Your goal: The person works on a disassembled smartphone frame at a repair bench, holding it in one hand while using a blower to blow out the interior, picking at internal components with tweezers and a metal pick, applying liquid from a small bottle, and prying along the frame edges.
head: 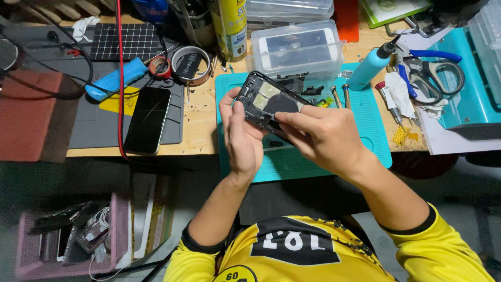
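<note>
Work surface: a light wooden bench [201, 117] with a straight front edge. A teal mat [365, 115] covers its centre section; a grey mat [94, 125] covers the left section. Below the front edge, the floor [78, 177] is dark grey and shaded. A pink perforated basket [31, 256] stands on the floor at lower left. Lighting is even from above.

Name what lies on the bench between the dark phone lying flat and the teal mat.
In the head view, only a bare strip of wooden bench separates the phone on its grey mat from the teal mat.
</note>
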### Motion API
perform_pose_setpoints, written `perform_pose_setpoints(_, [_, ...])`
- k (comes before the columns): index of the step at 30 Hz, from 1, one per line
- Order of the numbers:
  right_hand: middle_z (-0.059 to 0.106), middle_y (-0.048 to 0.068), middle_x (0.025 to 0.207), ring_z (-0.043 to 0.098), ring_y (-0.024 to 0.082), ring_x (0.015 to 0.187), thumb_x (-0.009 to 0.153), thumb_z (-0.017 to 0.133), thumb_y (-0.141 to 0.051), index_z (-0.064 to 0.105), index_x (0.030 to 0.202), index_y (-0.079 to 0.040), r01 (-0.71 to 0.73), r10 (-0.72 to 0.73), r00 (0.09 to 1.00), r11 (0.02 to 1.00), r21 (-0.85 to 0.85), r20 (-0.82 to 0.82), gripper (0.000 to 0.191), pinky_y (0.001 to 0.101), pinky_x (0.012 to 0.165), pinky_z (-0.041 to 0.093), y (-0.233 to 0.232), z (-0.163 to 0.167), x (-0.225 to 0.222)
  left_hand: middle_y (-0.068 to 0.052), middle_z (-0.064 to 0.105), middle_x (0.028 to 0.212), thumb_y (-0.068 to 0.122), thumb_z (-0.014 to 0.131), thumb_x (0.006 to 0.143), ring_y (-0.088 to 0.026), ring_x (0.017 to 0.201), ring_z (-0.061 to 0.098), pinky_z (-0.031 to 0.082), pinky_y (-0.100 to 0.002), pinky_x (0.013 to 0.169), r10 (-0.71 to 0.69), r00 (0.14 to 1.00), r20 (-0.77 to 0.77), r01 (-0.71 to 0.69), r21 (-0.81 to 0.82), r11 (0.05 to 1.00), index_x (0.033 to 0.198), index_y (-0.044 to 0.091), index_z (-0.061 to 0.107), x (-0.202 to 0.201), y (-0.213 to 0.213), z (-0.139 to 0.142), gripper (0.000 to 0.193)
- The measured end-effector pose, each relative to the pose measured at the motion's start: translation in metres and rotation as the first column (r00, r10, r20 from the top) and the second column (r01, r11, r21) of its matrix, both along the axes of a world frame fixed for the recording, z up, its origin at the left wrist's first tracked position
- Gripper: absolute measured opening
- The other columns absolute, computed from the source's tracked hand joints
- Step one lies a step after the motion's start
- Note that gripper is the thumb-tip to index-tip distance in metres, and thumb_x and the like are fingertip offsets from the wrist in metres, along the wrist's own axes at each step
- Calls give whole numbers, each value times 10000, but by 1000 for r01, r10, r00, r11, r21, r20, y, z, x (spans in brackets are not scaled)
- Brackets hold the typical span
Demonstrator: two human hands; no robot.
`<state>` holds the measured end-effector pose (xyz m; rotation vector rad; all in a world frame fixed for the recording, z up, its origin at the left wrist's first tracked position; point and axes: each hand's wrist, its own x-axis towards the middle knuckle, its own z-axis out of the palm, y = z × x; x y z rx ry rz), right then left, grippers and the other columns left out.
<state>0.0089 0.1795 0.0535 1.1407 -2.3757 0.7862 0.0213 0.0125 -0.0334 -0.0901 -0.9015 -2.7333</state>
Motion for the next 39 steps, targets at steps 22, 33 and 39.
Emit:
perform_pose_setpoints(22, [556, 56, 667, 581, 243, 556, 894, 803, -84, 761, 1062, -102, -20, 19, 996, 1000, -14, -86, 174, 408, 503, 430, -14, -7, 9, -224, 606, 1294, 375, 376, 999, -448, 1304, 549, 402, -618, 1170, -227, 962, -153, 272, 445, 853, 1448, 1, 480, -21, -9, 11, 594])
perform_pose_setpoints(33, [600, 45, 734, 593, 233, 584, 886, 785, -68, 744, 1062, -105, -30, 26, 994, 999, -38, -107, 184, 382, 520, 442, -13, -7, 12, -191, 624, 1185, 370, 378, 1017, -379, 1150, 606, 412, -663, 1150, -146, 973, -177, 212, 453, 866, 1347, 11, 527, -25, 8, 12, 510])
perform_pose_setpoints(39, [556, 45, 688, 574, 230, 553, 880, 802, -62, 752, 1046, -95, -24, 19, 991, 999, -35, -131, 177, 391, 501, 421, -15, -11, 10, -186, 623, 1183, 388, 387, 1008, -372, 1144, 607, 404, -661, 1161, -128, 975, -180, 197, 450, 871, 1326, 24, 519, -25, 9, 14, 501])
